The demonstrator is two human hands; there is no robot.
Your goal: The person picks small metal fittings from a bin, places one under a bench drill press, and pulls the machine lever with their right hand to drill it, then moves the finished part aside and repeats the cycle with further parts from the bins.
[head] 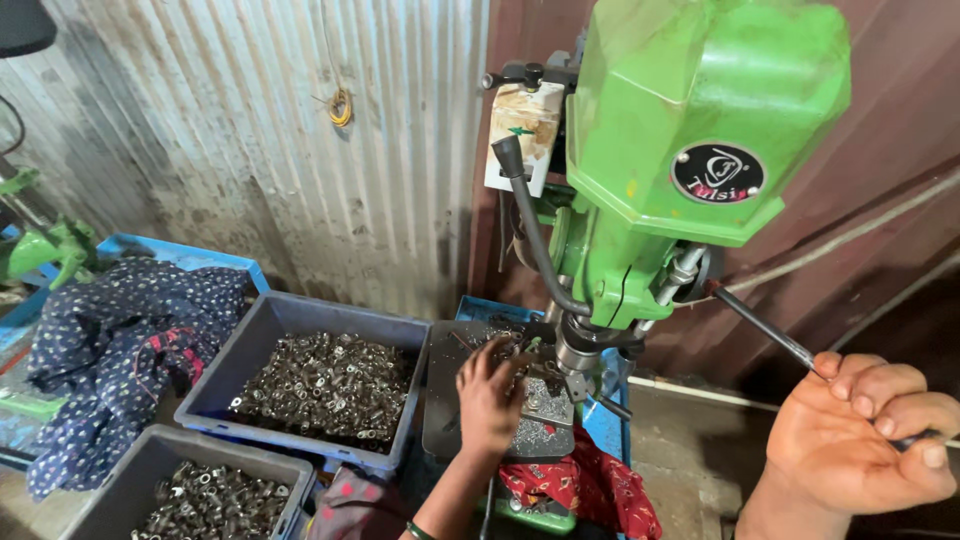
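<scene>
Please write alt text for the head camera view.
A person's left hand rests on the work table under a green drill press, while the right hand grips its feed handle. Grey bins of small metal parts stand to the left.

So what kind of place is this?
Probably a small metalworking workshop: a green bench drill press, grey plastic crates of small metal rings, and a corrugated metal wall. The right hand grips the drill's feed lever.
</scene>
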